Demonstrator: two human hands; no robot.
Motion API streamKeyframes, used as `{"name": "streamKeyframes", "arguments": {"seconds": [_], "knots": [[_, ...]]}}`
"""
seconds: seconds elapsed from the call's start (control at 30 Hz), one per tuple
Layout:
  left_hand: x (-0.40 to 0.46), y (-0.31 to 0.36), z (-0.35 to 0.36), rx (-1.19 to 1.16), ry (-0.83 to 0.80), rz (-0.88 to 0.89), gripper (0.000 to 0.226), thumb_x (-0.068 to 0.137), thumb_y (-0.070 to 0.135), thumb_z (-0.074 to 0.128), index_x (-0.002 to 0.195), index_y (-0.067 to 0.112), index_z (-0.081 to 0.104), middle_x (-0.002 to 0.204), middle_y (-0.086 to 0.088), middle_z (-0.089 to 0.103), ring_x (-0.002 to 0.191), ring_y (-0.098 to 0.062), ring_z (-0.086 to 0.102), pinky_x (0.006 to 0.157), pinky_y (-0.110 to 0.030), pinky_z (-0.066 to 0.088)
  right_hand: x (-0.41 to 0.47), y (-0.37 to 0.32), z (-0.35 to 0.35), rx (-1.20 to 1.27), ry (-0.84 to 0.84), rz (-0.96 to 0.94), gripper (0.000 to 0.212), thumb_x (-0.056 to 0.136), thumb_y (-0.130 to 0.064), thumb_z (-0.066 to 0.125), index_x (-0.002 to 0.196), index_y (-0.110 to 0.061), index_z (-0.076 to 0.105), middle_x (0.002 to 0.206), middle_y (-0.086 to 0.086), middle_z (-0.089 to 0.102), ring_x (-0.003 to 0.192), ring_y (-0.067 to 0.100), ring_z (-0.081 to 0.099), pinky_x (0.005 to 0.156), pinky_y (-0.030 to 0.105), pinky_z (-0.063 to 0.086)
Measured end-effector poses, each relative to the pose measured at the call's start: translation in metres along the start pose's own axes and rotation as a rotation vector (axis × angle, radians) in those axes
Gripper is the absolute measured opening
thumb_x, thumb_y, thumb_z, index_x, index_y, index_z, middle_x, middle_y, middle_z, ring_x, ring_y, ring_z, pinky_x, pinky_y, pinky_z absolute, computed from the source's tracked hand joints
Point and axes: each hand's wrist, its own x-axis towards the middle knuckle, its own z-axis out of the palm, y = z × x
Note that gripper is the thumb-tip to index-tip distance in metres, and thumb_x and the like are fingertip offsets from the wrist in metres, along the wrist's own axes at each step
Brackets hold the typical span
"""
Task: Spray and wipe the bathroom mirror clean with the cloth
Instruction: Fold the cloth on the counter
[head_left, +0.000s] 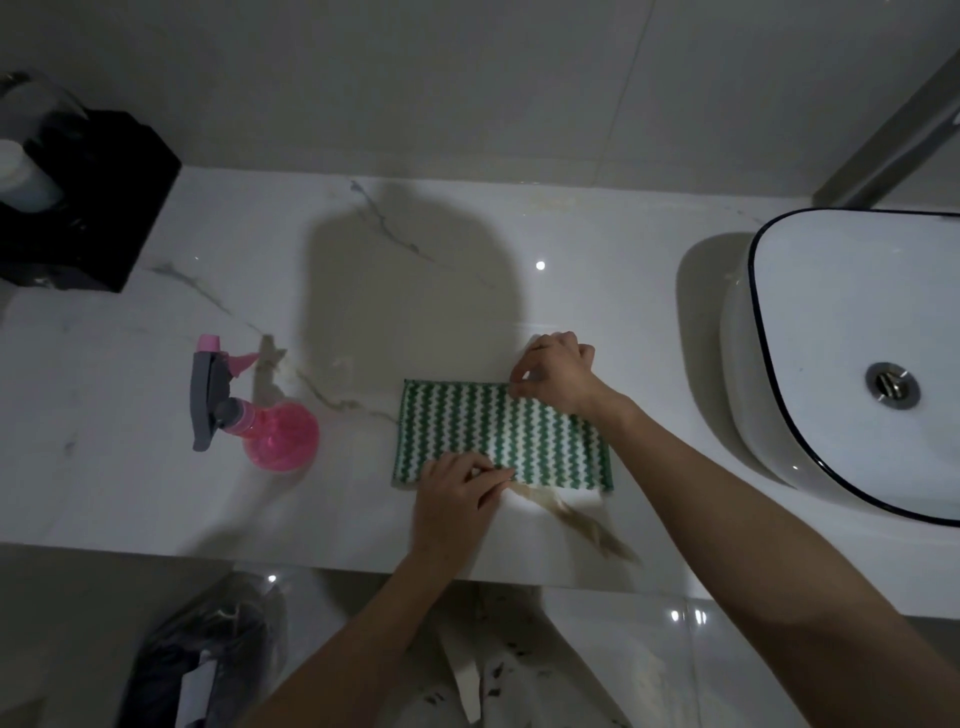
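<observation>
Head view shows the green-and-white cloth (501, 434) lying flat on the marble desk (156, 493), long axis running left to right, stripes crossing it. Left hand (457, 499) pinches the near edge and right hand (556, 376) pinches the far edge, probably to fold or lift it, though dim light blurs the fingers. Pink spray bottle (260, 415) stands left, nozzle pointing away.

1 cloth (498, 436), 1 spray btl (270, 423), 1 sink (852, 332), 2 hands (457, 499)
</observation>
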Motion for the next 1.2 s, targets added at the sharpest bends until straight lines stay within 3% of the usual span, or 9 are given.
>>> {"name": "streamKeyframes", "arguments": {"seconds": [0.13,0.27,0.4,0.47,0.63,0.77,0.9,1.03,1.2], "knots": [[0.005,-0.009,-0.015,-0.018,0.056,0.015,0.021,0.083,0.029,0.058,0.086,0.018,0.076,0.083,-0.002,0.067,0.080,-0.015,0.049,0.073,-0.031,0.034,-0.003,0.000,-0.017,0.143,-0.052,0.027,0.010,0.083,-0.034,0.072,0.087,-0.025,0.070,0.092,-0.012,0.060,0.106,0.011,0.049,0.084,0.029,0.019],[0.014,-0.024,-0.032,0.010,0.122,-0.017,0.019,0.083,0.027,0.060,0.091,0.019,0.076,0.085,-0.003,0.067,0.080,-0.015,0.050,0.069,-0.032,0.033,-0.011,0.002,-0.030,0.345,-0.026,0.061,0.013,0.081,-0.029,0.075,0.076,-0.027,0.064,0.080,-0.016,0.062,0.082,-0.001,0.054,0.095,0.034,0.026],[0.031,-0.025,-0.047,0.028,0.199,-0.003,0.020,0.086,0.028,0.058,0.090,0.019,0.076,0.083,-0.002,0.067,0.079,-0.014,0.051,0.069,-0.027,0.030,-0.026,-0.001,-0.041,0.652,0.003,0.026,0.017,0.079,-0.002,0.074,0.078,-0.014,0.062,0.074,0.001,0.062,0.058,-0.010,0.056,0.067,0.012,0.042],[0.036,-0.022,-0.053,0.007,0.232,0.008,0.024,0.089,0.031,0.056,0.090,0.018,0.076,0.083,-0.002,0.067,0.078,-0.015,0.052,0.070,-0.028,0.032,-0.036,-0.002,-0.049,0.738,0.024,0.013,0.017,0.079,0.006,0.070,0.084,-0.008,0.061,0.076,0.002,0.062,0.060,-0.008,0.058,0.060,0.008,0.044],[0.047,-0.014,-0.066,-0.103,0.234,-0.058,0.020,0.086,0.026,0.058,0.093,0.018,0.075,0.084,0.000,0.066,0.079,-0.013,0.054,0.073,-0.027,0.033,-0.055,-0.005,-0.062,0.734,0.090,-0.033,0.017,0.080,0.005,0.070,0.093,-0.005,0.068,0.084,-0.014,0.067,0.075,-0.010,0.059,0.070,0.004,0.043],[0.061,-0.007,-0.085,-0.281,0.256,-0.157,0.021,0.084,0.026,0.057,0.090,0.016,0.075,0.084,0.001,0.068,0.081,-0.009,0.056,0.076,-0.035,0.042,-0.071,-0.011,-0.076,0.669,0.124,-0.080,0.025,0.078,0.001,0.073,0.096,-0.017,0.071,0.090,-0.008,0.069,0.079,-0.015,0.058,0.074,0.000,0.038],[0.069,-0.005,-0.098,-0.412,0.221,-0.197,0.018,0.084,0.030,0.058,0.100,0.027,0.065,0.097,0.011,0.065,0.086,-0.009,0.060,0.080,-0.048,0.049,-0.087,-0.016,-0.084,0.647,0.150,-0.081,0.027,0.077,-0.002,0.075,0.089,-0.026,0.072,0.096,-0.002,0.070,0.081,-0.015,0.059,0.074,-0.002,0.038],[0.074,0.000,-0.105,-0.479,0.189,-0.226,0.014,0.082,0.016,0.062,0.091,0.020,0.072,0.089,0.015,0.069,0.083,-0.005,0.064,0.080,-0.042,0.051,-0.095,-0.020,-0.083,0.637,0.165,-0.045,0.027,0.077,0.000,0.075,0.092,-0.022,0.071,0.097,0.000,0.068,0.080,-0.014,0.059,0.071,-0.002,0.038],[0.074,0.000,-0.107,-0.507,0.130,-0.243,0.012,0.083,0.008,0.064,0.089,0.016,0.071,0.085,0.010,0.069,0.080,-0.001,0.063,0.078,-0.025,0.049,-0.099,-0.019,-0.075,0.562,0.213,0.008,0.027,0.076,-0.006,0.077,0.099,-0.021,0.071,0.102,0.003,0.068,0.095,0.007,0.059,0.080,0.001,0.037]]}}
